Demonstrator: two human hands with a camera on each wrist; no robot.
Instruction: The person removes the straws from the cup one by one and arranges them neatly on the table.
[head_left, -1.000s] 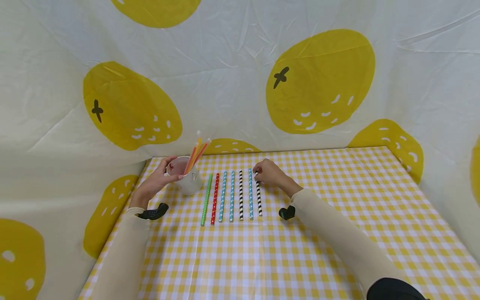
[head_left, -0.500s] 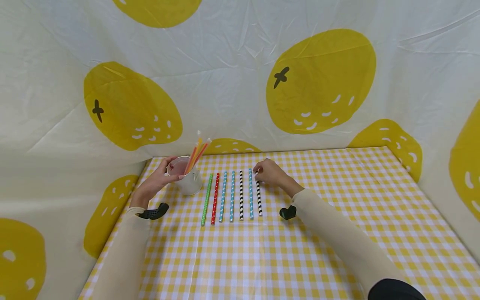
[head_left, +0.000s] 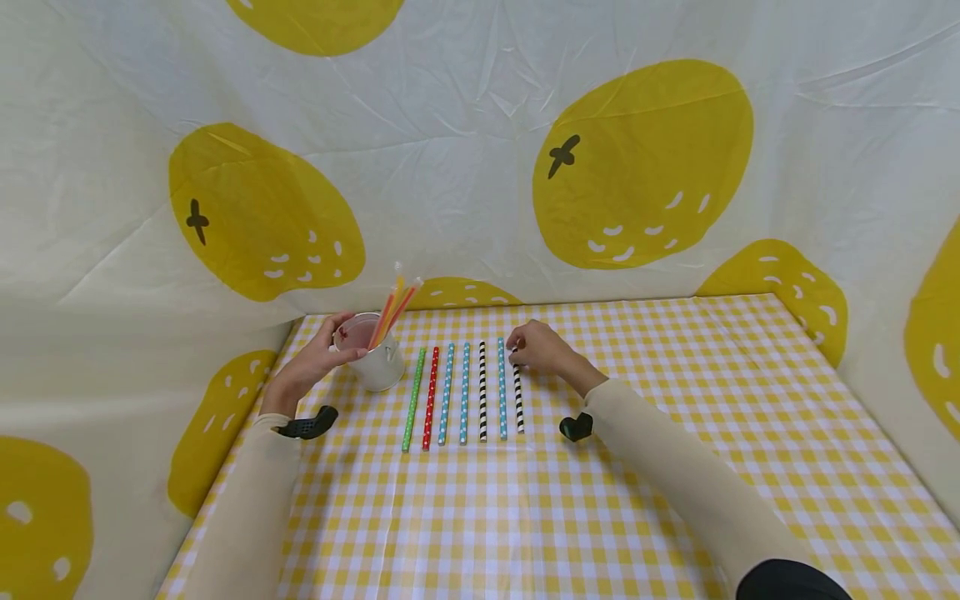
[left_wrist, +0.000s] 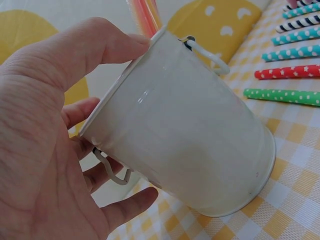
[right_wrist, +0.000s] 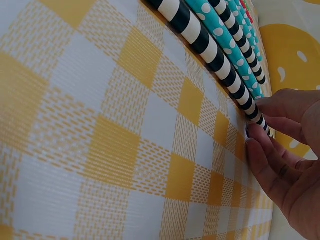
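Note:
My left hand (head_left: 311,367) grips the rim of a small white metal bucket (head_left: 382,368), thumb on the near side and fingers around the far side. In the left wrist view the bucket (left_wrist: 175,120) shows small wire handles. Orange, yellow and red sticks with clear ends (head_left: 396,310) lean out of it. To its right lies a row of paper straws: green dotted (head_left: 413,404), red (head_left: 430,400), several blue dotted and black-striped ones. My right hand (head_left: 542,346) pinches the far end of the rightmost black-and-white striped straw (right_wrist: 210,57), which lies on the cloth.
The table has a yellow-and-white checked cloth (head_left: 675,375). A pale fabric wall (head_left: 450,192) with big yellow fruit prints rises behind and to the left. Dark wrist devices (head_left: 307,423) sit at both sleeves.

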